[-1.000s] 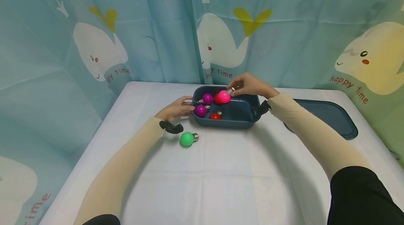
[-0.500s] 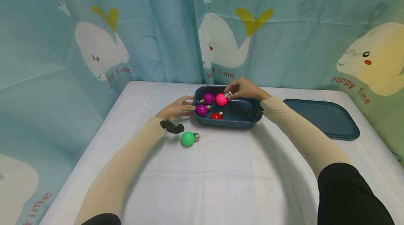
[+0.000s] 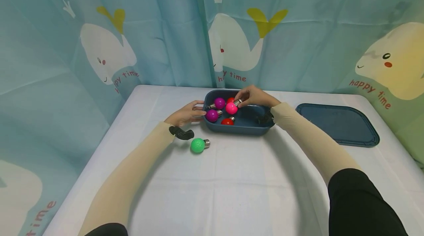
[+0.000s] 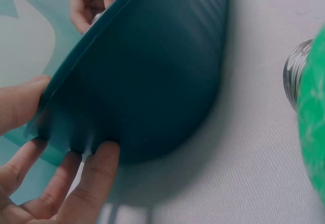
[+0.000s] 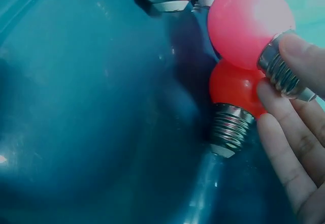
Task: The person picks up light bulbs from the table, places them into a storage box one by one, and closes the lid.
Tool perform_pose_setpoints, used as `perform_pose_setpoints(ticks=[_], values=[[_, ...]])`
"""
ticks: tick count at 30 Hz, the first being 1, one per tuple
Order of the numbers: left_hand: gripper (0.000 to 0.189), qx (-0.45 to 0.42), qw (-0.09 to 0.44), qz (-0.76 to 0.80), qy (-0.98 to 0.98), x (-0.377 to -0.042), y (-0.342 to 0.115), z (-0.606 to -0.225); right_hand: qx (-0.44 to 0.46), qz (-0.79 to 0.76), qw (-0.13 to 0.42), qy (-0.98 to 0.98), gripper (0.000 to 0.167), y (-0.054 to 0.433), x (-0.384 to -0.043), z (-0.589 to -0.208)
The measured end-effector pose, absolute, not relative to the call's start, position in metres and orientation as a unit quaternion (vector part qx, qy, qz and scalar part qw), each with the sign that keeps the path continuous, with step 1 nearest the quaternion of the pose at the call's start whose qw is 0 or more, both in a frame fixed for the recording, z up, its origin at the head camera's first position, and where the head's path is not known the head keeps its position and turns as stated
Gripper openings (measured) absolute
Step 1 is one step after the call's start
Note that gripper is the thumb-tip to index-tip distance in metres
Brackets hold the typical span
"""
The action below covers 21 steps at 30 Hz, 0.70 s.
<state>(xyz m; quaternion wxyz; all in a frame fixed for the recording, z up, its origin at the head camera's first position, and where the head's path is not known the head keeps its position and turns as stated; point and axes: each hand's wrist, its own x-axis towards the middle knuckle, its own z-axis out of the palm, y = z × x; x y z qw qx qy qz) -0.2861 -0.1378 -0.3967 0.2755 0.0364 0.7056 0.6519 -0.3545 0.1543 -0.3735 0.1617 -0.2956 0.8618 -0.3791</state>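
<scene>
My right hand (image 3: 256,96) pinches a pink light bulb (image 3: 231,108) by its metal screw base, over the left half of a dark blue bin (image 3: 243,130). In the right wrist view, a red bulb (image 5: 234,86) lies just beneath the pink bulb, and my fingertips are close against it. Two purple bulbs (image 3: 219,103) and another red bulb (image 3: 227,121) lie in the bin too. My left hand (image 3: 184,113) rests against the bin's left end. In the left wrist view its fingertips (image 4: 105,150) touch the outer wall, with the thumb at the rim.
A green bulb (image 3: 197,145) lies on the white tablecloth (image 3: 232,188) in front of the bin, near the left wrist. To the right lies a flat dark blue tray or lid (image 3: 341,123). A whale-print curtain (image 3: 179,30) hangs behind the table.
My right hand has moved left and lower with the pink bulb, which now hangs closer over the bin's contents. My left hand stays against the bin.
</scene>
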Motion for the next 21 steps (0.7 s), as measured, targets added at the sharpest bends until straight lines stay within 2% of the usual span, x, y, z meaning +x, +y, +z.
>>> perform_pose_setpoints(ticks=[21], values=[[0.062, 0.035, 0.274, 0.654, 0.704, -0.287, -0.138, -0.399, -0.289, -0.36, 0.177, 0.869, 0.025, 0.155, -0.353, -0.386]])
